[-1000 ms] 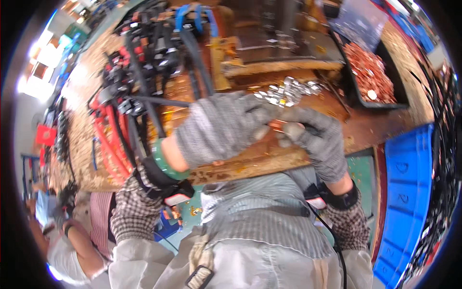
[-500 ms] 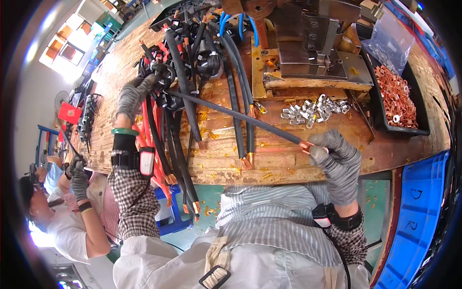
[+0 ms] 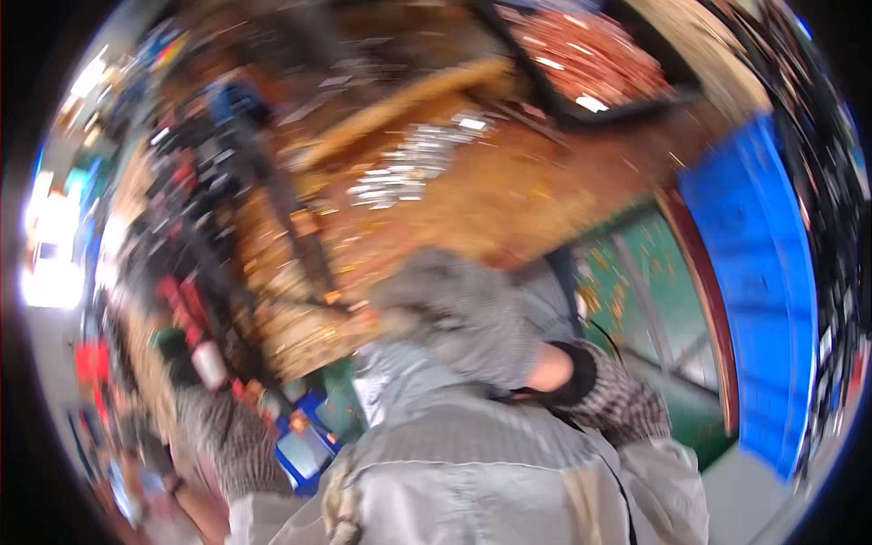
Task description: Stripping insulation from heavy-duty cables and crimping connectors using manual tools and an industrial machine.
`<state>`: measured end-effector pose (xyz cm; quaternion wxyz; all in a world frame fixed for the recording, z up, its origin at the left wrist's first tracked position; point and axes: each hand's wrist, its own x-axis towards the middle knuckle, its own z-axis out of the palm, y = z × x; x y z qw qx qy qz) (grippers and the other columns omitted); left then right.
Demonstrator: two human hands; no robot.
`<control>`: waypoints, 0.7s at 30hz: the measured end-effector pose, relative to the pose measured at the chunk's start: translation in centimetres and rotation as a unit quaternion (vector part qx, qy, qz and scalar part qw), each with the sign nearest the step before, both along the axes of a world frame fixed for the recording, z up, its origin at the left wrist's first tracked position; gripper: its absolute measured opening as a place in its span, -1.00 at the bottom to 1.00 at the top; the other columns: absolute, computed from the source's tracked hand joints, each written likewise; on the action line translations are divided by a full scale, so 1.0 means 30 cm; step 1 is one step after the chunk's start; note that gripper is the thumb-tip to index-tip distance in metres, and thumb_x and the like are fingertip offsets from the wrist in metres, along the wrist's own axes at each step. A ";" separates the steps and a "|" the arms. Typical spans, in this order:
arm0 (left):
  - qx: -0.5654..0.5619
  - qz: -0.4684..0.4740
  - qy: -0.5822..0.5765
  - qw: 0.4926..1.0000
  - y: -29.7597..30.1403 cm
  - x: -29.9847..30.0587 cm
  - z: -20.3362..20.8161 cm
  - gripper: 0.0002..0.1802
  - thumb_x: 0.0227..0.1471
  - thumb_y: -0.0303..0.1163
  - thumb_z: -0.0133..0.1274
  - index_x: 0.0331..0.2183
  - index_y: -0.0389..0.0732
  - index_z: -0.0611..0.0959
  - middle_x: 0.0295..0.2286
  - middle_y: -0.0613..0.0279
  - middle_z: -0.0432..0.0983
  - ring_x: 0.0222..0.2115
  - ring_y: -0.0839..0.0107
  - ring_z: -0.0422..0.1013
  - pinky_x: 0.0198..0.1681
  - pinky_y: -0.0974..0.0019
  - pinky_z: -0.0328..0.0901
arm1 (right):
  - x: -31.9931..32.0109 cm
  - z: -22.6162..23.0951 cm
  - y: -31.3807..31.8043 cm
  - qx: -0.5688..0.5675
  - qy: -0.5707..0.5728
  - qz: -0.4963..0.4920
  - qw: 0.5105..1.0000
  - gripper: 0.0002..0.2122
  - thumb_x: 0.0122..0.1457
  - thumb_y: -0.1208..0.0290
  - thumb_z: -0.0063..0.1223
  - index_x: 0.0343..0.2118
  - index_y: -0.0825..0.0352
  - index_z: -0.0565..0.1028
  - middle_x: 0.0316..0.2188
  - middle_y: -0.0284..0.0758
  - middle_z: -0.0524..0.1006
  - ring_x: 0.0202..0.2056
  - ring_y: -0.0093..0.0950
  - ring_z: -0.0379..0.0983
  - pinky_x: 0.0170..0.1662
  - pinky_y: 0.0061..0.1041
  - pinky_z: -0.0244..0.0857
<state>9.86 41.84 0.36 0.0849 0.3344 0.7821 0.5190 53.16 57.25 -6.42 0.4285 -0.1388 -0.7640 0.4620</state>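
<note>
Strong motion blur covers the whole head view. My right hand [image 3: 459,313], in a grey knitted glove, is low over the table's front edge, close to my body. Its curled fingers appear closed on the copper end of a dark cable [image 3: 313,302], which runs off to the left. At the left, beyond a green bracelet, my left hand [image 3: 145,259] is smeared among the dark cables, so its fingers cannot be made out. A heap of black and red cables [image 3: 204,227] lies around it, some with bare copper ends hanging over the edge.
Silver cable lugs [image 3: 418,163] lie scattered mid-table beside a wooden-edged machine base [image 3: 409,104]. A black bin [image 3: 627,113] of copper pieces stands at the far right. Blue crates [image 3: 758,291] stand right of the table. A blue stool [image 3: 309,445] is below its left edge.
The whole view has swung, shifting table and bin leftward and up. My right hand has come in toward my body and leftward with the cable end. My left hand appears lower and farther left.
</note>
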 end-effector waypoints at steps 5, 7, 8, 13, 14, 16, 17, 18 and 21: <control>0.116 0.011 0.247 0.962 -0.108 0.010 0.110 -0.61 0.05 -0.23 -0.07 -0.15 -0.30 0.48 -0.21 0.10 0.41 -0.12 0.23 0.32 0.00 0.24 0.23 | -0.013 -0.069 -0.021 -0.013 0.170 0.034 0.985 -0.85 0.00 0.40 0.09 -0.34 0.28 0.51 -0.49 -0.33 0.44 -0.40 -0.39 0.38 -0.38 -0.46 0.29; 0.414 -0.032 -0.068 0.907 -0.085 0.140 0.158 -0.74 -0.03 -0.48 -0.04 -0.23 -0.36 0.45 -0.36 0.22 0.38 -0.33 0.51 0.35 -0.19 0.46 0.29 | -0.013 -0.087 -0.029 -0.041 0.167 0.046 0.984 -0.84 0.01 0.42 0.08 -0.33 0.31 0.52 -0.49 -0.32 0.44 -0.39 -0.39 0.38 -0.35 -0.44 0.29; 0.513 -0.161 -0.266 0.800 -0.110 0.113 0.173 -0.70 -0.05 -0.51 -0.02 -0.21 -0.37 0.43 -0.32 0.22 0.37 -0.32 0.52 0.35 -0.17 0.43 0.28 | -0.015 -0.084 -0.013 -0.068 0.165 0.067 0.982 -0.85 0.02 0.42 0.08 -0.33 0.30 0.53 -0.48 -0.32 0.45 -0.39 -0.39 0.38 -0.34 -0.45 0.29; 0.540 -0.338 -0.534 0.556 -0.138 0.312 0.191 -0.18 -0.45 -0.44 0.26 -0.06 -0.42 0.32 -0.09 -0.15 0.29 0.01 -0.01 0.17 0.17 -0.14 -0.11 | 0.011 -0.066 0.004 -0.215 0.155 0.126 0.956 -0.87 -0.04 0.45 0.09 -0.40 0.31 0.53 -0.49 -0.33 0.49 -0.40 -0.42 0.42 -0.30 -0.50 0.28; 0.564 -0.309 -0.595 0.482 -0.151 0.334 0.195 -0.14 -0.40 -0.28 0.26 -0.03 -0.42 0.28 -0.12 -0.25 0.28 0.04 -0.05 0.09 0.16 -0.24 -0.19 | 0.029 -0.061 0.013 -0.217 0.100 0.116 0.964 -0.86 -0.04 0.45 0.10 -0.38 0.32 0.53 -0.48 -0.36 0.51 -0.36 -0.51 0.43 -0.28 -0.54 0.28; 0.532 -0.408 -0.742 -0.002 -0.139 0.322 0.163 -0.18 -0.23 -0.05 0.14 -0.01 -0.36 0.28 -0.09 -0.15 0.27 0.03 -0.02 0.12 0.15 -0.21 -0.17 | 0.033 -0.033 0.014 -0.275 0.076 0.129 0.950 -0.85 -0.04 0.44 0.10 -0.38 0.32 0.53 -0.47 -0.38 0.51 -0.37 -0.55 0.43 -0.30 -0.56 0.28; 0.550 -0.400 -0.683 -0.266 -0.127 0.318 0.134 -0.24 -0.15 0.01 0.08 -0.02 -0.33 0.31 -0.08 -0.07 0.28 0.00 0.04 0.16 0.12 -0.21 -0.12 | 0.036 -0.029 0.021 -0.337 0.048 0.126 0.932 -0.85 -0.03 0.43 0.11 -0.37 0.32 0.53 -0.46 -0.39 0.52 -0.39 -0.60 0.43 -0.32 -0.58 0.29; 0.522 -0.367 -0.716 -0.281 -0.103 0.337 0.131 -0.33 -0.06 0.01 -0.04 -0.03 -0.28 0.33 -0.12 0.00 0.31 -0.05 0.13 0.21 0.03 -0.19 -0.02 | 0.041 -0.037 0.039 -0.322 0.035 0.105 0.940 -0.84 -0.01 0.43 0.10 -0.35 0.34 0.53 -0.45 -0.39 0.53 -0.41 -0.62 0.43 -0.35 -0.61 0.29; 0.448 -0.298 -0.704 -0.463 -0.139 0.272 0.076 -0.51 0.05 -0.11 -0.14 -0.02 -0.15 0.34 -0.08 0.17 0.30 -0.02 0.24 0.20 0.03 -0.08 0.07 | 0.052 -0.073 0.074 -0.367 0.044 0.101 0.924 -0.82 0.02 0.45 0.10 -0.30 0.38 0.52 -0.43 -0.36 0.53 -0.46 -0.64 0.43 -0.39 -0.68 0.31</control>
